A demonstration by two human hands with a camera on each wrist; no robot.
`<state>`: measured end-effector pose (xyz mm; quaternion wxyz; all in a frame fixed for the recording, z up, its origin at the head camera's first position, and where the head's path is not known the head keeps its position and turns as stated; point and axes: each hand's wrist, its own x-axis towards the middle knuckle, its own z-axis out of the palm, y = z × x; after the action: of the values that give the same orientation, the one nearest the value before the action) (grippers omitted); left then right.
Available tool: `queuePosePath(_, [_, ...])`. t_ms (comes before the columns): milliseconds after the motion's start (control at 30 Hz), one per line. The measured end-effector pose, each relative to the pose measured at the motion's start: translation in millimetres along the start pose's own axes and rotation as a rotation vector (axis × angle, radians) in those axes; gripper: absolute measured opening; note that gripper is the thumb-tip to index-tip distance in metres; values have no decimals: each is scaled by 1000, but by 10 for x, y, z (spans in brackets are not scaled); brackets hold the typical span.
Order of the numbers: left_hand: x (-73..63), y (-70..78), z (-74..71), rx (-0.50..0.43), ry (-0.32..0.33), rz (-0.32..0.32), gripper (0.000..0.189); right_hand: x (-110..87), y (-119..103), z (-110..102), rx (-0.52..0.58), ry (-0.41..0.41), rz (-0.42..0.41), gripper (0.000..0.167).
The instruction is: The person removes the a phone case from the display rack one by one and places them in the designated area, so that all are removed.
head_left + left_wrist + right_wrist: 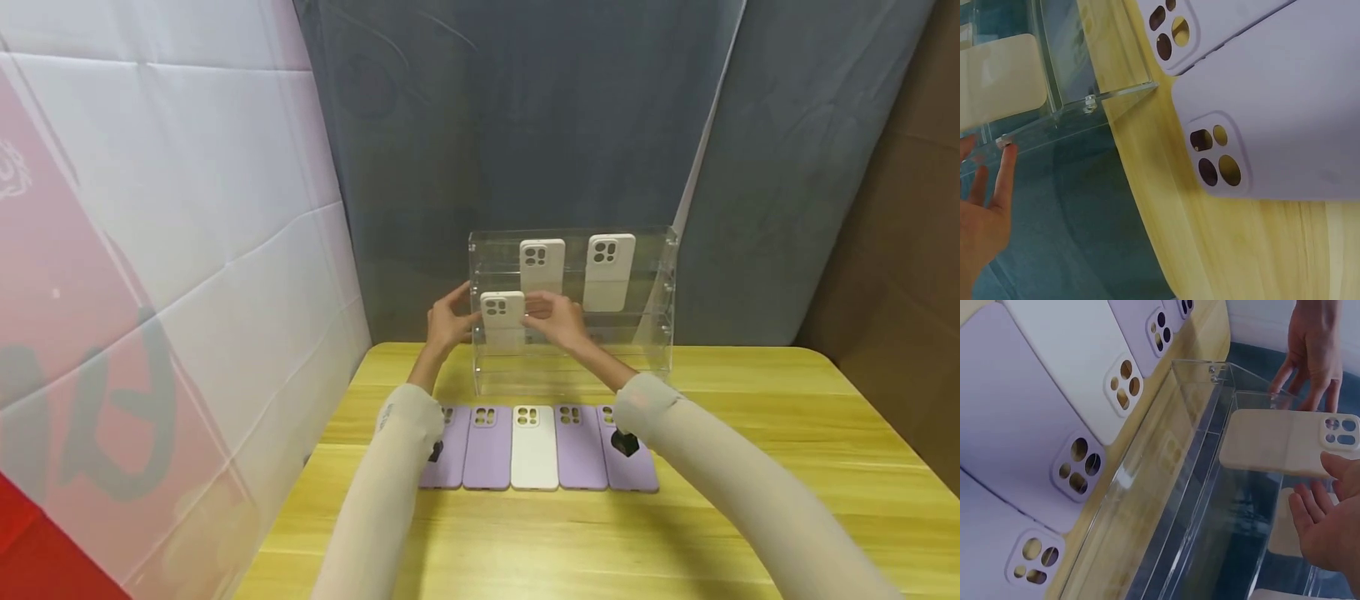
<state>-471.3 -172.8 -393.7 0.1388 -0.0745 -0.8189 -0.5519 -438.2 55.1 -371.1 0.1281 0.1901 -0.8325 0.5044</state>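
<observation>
A clear acrylic display rack [573, 382] stands on the table with white phone cases on its tiers. The lowest white phone case [504, 310] is upright at the rack's left end, between the hands. My left hand [446, 326] is at the rack's left side, with straight fingers [1005, 178] at its clear edge. My right hand [558, 321] is at that case's right edge. In the right wrist view its thumb [1338, 465] overlaps the case's edge, and its other fingers are loosely bent beside it. Two more white phone cases, one on the left [542, 271] and one on the right [609, 271], stand higher up.
In front of the rack lies a row of phone cases: a white phone case [535, 454] in the middle, purple phone cases [487, 454] on both sides. The forearms pass over the row's ends. A grey curtain [510, 125] hangs behind the wooden table [750, 433]; a white fabric wall [247, 183] is left.
</observation>
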Motion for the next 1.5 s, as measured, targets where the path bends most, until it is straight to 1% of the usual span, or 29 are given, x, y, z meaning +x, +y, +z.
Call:
queuePosePath(133, [8, 8, 56, -47, -27, -50, 75, -17, 38, 0, 2, 15, -17, 41])
queuePosePath(200, [12, 18, 85, -53, -33, -63, 76, -33, 43, -7, -10, 42, -43, 39])
queuePosePath(300, [11, 47, 119, -55, -42, -59, 77, -45, 49, -22, -41, 74, -50, 35])
queuePosePath(367, [3, 63, 130, -62, -53, -51, 77, -49, 47, -31, -48, 85, -37, 34])
queuePosePath(400, [-1, 67, 134, -63, -56, -47, 77, -46, 48, -36, -49, 78, -15, 34])
queuePosePath(467, [-5, 71, 133, -69, -62, -47, 77, -42, 40, -50, -49, 74, 1, 33])
queuePosePath(533, [-2, 71, 127, -75, -65, -47, 77, -30, 29, -68, -51, 70, 14, 33])
queuePosePath(667, [21, 62, 105, -90, -80, -47, 76, -5, 2, -117, -70, 91, 5, 32])
queuePosePath(767, [10, 37, 87, -96, -98, -70, 76, -10, -10, -151, -63, 93, 0, 31])
queuePosePath(867, [-13, -1, 64, -95, -106, -102, 77, -23, -6, -169, -36, 78, -4, 31])
queuePosePath(933, [-6, -29, 48, -91, -108, -107, 76, -17, 3, -183, -31, 75, -13, 31])
queuePosePath(1100, [62, -55, -9, -85, -104, -80, 74, 37, -26, -254, -35, 97, -42, 30])
queuePosePath(1267, [118, -72, -53, -80, -87, -91, 73, 79, -67, -337, -32, 96, -54, 31])
queuePosePath(1500, [194, -117, -25, -86, -104, -91, 73, 71, -42, -496, -28, 111, -47, 31])
